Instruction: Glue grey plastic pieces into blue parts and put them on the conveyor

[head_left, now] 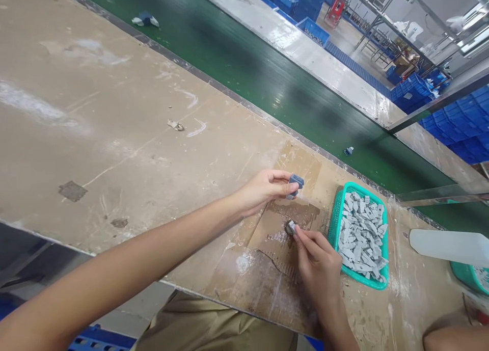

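Observation:
My left hand (269,189) pinches a small dark blue-grey plastic piece (295,184) between thumb and fingers, held above the table. Lower and to the right, my right hand (319,257) grips a small light grey plastic piece (292,225) by its end. That piece is at a small dark round spot on the stained cardboard (267,226); whether the spot is a hole or a shallow dish I cannot tell. Just right of my right hand stands a green basket (333,223), full of similar light grey pieces (362,236).
Beyond the table (126,152) runs a green conveyor belt (244,81) carrying a few small blue-and-white pieces (348,151). At the right lie a white plastic bottle-like container (449,245) and another green basket (462,274). Another person's arm (456,338) shows at the lower right.

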Demonstrator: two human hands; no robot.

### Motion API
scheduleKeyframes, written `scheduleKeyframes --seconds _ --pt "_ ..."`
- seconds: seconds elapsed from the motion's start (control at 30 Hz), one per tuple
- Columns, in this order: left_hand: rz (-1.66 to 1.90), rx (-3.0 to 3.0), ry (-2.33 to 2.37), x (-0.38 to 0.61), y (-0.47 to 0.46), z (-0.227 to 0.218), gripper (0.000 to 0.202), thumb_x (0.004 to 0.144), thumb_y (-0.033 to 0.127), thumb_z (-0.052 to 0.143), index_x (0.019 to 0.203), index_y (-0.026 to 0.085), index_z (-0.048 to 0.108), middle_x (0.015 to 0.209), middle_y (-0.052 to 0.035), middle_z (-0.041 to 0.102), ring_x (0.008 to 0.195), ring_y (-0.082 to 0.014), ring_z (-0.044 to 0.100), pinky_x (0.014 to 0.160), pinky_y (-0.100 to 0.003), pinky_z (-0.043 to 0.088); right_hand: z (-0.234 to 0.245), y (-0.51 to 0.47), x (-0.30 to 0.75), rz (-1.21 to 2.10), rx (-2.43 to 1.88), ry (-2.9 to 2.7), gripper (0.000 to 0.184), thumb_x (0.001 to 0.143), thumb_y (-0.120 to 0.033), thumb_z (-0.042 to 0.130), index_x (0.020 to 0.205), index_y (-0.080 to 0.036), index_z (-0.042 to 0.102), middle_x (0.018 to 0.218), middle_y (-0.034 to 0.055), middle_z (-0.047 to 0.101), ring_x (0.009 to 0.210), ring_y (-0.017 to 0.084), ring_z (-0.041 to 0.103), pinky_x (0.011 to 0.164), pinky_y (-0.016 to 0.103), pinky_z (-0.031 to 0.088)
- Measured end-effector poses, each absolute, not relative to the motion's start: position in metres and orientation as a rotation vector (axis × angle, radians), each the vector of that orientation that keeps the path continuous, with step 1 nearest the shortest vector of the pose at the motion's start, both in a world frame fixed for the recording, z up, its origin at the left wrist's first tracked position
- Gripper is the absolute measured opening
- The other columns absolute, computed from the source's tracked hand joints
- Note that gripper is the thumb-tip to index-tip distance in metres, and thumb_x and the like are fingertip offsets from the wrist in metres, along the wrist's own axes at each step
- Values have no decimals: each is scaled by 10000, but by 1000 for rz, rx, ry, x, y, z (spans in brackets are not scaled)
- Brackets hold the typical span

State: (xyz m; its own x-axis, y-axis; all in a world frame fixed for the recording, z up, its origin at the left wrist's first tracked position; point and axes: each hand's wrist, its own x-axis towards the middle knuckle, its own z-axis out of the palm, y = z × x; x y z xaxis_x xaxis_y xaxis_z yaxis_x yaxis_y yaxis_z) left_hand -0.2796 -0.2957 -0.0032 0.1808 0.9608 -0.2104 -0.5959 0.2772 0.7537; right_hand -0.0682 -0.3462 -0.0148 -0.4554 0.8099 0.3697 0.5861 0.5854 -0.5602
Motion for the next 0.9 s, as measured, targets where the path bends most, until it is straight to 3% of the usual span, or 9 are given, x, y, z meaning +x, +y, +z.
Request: scheduleKeyframes --seconds 0.43,0.9 --pt "985 900 866 -264 -307 -15 194 607 191 788 786 154 722 783 -28 722 739 -145 641 741 -268 486 11 -346 -52 692 -1191 -1810 328 914 -161 625 1178 -347 686 814 -21 624 696 110 589 589 220 489" --pt "920 997 838 -252 -326 5 192 662 63 615 785 148 735 811 -38 698 728 -159 681 693 -259 563 14 -349 -58 632 -996 -1970 479 887 -9 588 1254 -312 642 931 30 635 814 148 619 647 268 527"
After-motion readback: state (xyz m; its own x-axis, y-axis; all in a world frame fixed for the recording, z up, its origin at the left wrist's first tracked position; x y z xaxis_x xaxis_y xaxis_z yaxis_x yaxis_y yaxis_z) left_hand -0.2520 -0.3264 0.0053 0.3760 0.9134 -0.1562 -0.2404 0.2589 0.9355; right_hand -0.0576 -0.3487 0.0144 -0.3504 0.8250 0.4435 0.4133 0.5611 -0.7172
